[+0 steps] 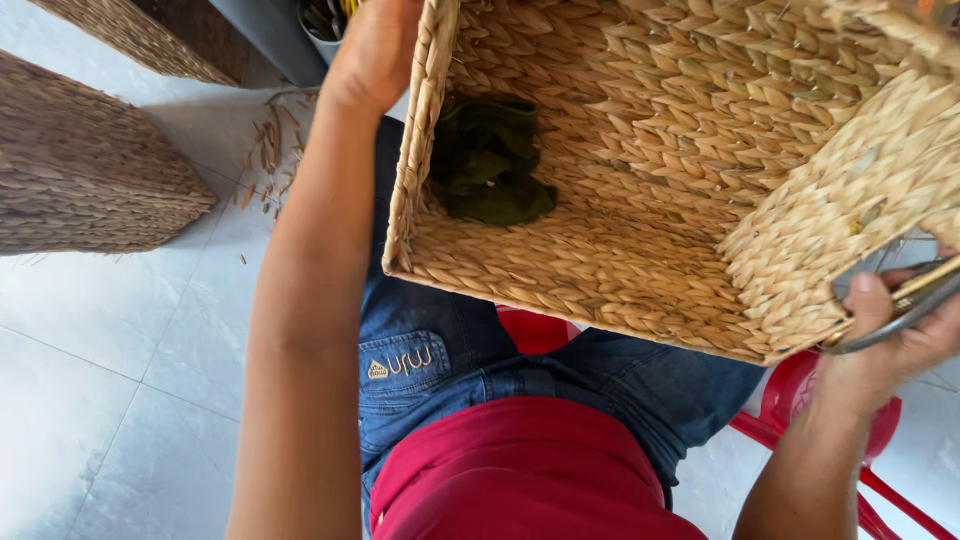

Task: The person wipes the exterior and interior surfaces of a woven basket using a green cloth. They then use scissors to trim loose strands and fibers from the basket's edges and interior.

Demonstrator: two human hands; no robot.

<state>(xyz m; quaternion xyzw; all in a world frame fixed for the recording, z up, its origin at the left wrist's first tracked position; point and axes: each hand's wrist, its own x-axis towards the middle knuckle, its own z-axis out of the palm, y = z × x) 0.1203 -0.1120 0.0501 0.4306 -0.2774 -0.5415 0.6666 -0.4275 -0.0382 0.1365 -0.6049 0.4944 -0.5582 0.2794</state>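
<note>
The left hand closes its grip over the far rim of the woven basket, apparently steadying it tipped across the lap so its inside faces up. Just inside that grip lies a dark green cloth. The right hand is shut around scissors at the basket's near corner. Left of the grips, darker baskets and straw scraps sit on pale floor tiles; a red stool shows below.

The pale tiled floor bears a dark woven basket at the left, loose straw scraps just right of it, and a red stool farther right.
</note>
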